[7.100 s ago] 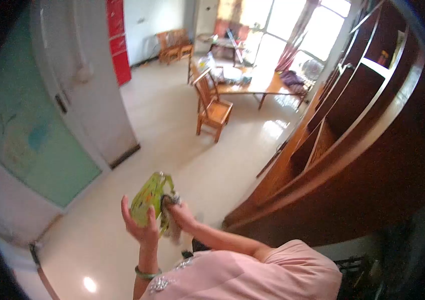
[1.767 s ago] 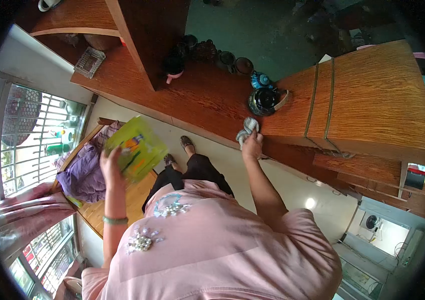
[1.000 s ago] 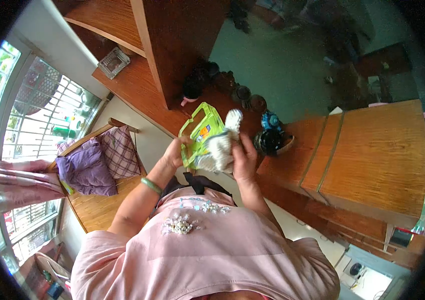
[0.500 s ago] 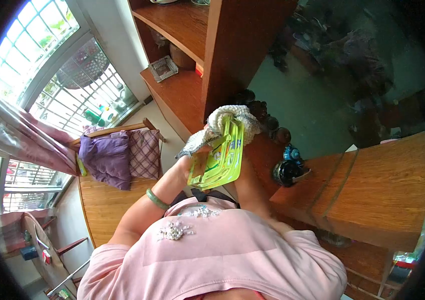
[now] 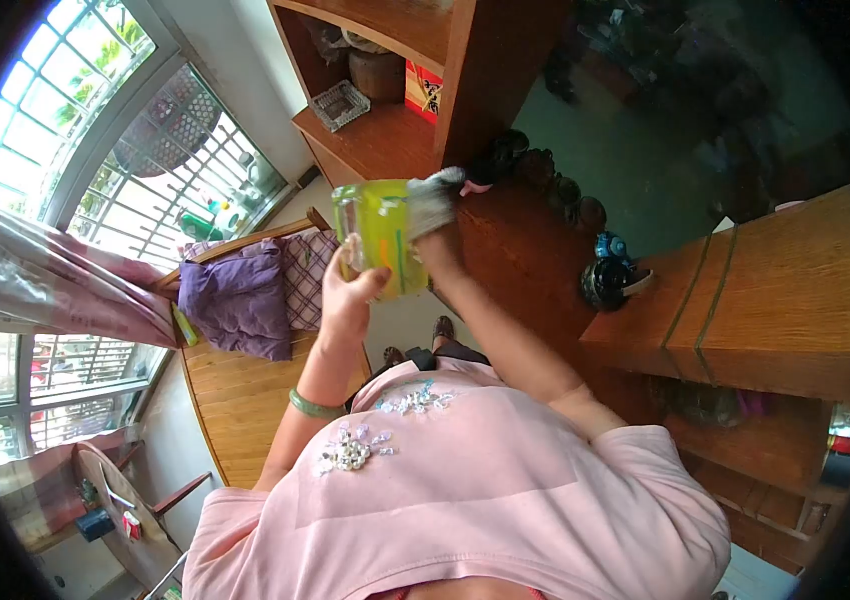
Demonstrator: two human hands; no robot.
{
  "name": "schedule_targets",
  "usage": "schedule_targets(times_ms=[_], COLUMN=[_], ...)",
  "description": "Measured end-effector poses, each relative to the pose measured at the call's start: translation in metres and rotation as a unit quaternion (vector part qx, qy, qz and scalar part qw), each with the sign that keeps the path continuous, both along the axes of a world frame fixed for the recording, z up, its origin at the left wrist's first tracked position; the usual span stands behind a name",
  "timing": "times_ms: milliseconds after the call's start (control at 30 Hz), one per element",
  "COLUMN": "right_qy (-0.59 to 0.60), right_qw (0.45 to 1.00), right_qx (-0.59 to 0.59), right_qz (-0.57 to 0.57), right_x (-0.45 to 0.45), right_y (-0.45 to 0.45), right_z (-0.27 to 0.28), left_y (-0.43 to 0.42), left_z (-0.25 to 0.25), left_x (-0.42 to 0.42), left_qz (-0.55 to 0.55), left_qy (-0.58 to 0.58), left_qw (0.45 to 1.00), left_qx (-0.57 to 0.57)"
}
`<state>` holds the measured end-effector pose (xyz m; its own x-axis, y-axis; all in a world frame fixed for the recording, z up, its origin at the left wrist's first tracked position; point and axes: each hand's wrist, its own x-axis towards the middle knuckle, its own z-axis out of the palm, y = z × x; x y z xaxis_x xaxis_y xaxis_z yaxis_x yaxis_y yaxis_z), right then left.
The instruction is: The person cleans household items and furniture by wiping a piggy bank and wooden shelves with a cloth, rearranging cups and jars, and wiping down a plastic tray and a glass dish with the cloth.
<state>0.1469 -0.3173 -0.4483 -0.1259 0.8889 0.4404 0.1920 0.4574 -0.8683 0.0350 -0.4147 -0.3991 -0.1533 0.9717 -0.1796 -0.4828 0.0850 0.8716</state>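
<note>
My left hand grips a see-through lime-green plastic box at its near left side, thumb on the near edge. A jade bracelet circles that wrist. My right hand is closed on a grey-and-white cloth, which lies against the right side of the box. The cloth and box are blurred by motion. Most of my right fingers are hidden by the cloth.
Ahead stands a brown wooden cabinet with a small woven basket and a red box on its shelves. Dark round ornaments line the right. A purple garment hangs over a wooden bench at left.
The box has moved up and left, away from my body, and turned. The cloth has gone from behind its far end to its right side. My view has shifted slightly.
</note>
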Motion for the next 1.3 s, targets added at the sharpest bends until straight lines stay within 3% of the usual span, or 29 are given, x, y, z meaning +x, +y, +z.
schedule_targets(times_ms=[67,100,167,267,433,500,533,633,767,800,833,933,1067,1133,1300], right_qy=[-0.175,-0.173,-0.311,-0.302,-0.251,-0.213,-0.216,-0.319,-0.266,-0.273,-0.281,-0.219,-0.205,-0.287,-0.272], right_qw=[0.973,0.973,0.940,0.941,0.956,0.975,0.974,0.936,0.932,0.928,0.924,0.951,0.963,0.924,0.907], right_qx=[0.045,0.048,0.124,0.153,0.154,0.052,0.054,0.149,0.210,0.196,0.180,0.160,0.068,0.227,0.229], right_qz=[-0.146,-0.147,-0.064,0.011,0.000,0.044,0.048,0.029,0.131,0.158,0.188,0.151,0.161,0.112,0.227], right_x=[-0.011,-0.015,-0.022,-0.023,-0.037,-0.036,-0.033,-0.032,-0.045,-0.048,-0.051,-0.073,-0.096,-0.105,-0.094], right_y=[-0.032,-0.046,-0.065,-0.049,0.015,0.024,0.022,-0.024,-0.070,-0.068,-0.063,-0.010,-0.013,-0.047,-0.021], right_z=[0.037,0.043,0.049,0.078,0.052,0.046,0.042,0.045,0.062,0.069,0.073,0.070,0.059,0.075,0.073], left_y=[0.002,-0.001,-0.004,-0.010,-0.021,-0.026,-0.029,-0.038,-0.038,-0.038,-0.039,-0.039,-0.037,-0.041,-0.045], left_z=[-0.009,0.005,-0.005,-0.001,0.008,0.006,0.005,-0.008,-0.016,-0.012,-0.005,0.000,0.000,0.008,0.011], left_x=[-0.020,-0.021,-0.031,-0.037,-0.056,-0.061,-0.062,-0.065,-0.061,-0.061,-0.065,-0.075,-0.075,-0.074,-0.079], left_qz=[-0.024,-0.039,-0.042,-0.047,-0.046,-0.040,-0.043,-0.025,0.027,0.052,-0.001,-0.024,-0.004,0.006,0.033], left_qy=[-0.082,-0.097,-0.117,-0.152,-0.095,-0.100,-0.103,-0.136,-0.189,-0.206,-0.171,-0.094,-0.127,-0.107,-0.076], left_qw=[0.996,0.994,0.992,0.986,0.994,0.994,0.994,0.990,0.981,0.977,0.985,0.995,0.992,0.994,0.995], left_qx=[0.018,0.013,0.023,0.038,0.011,0.006,-0.010,-0.042,-0.018,0.004,0.009,-0.020,-0.027,-0.004,-0.053])
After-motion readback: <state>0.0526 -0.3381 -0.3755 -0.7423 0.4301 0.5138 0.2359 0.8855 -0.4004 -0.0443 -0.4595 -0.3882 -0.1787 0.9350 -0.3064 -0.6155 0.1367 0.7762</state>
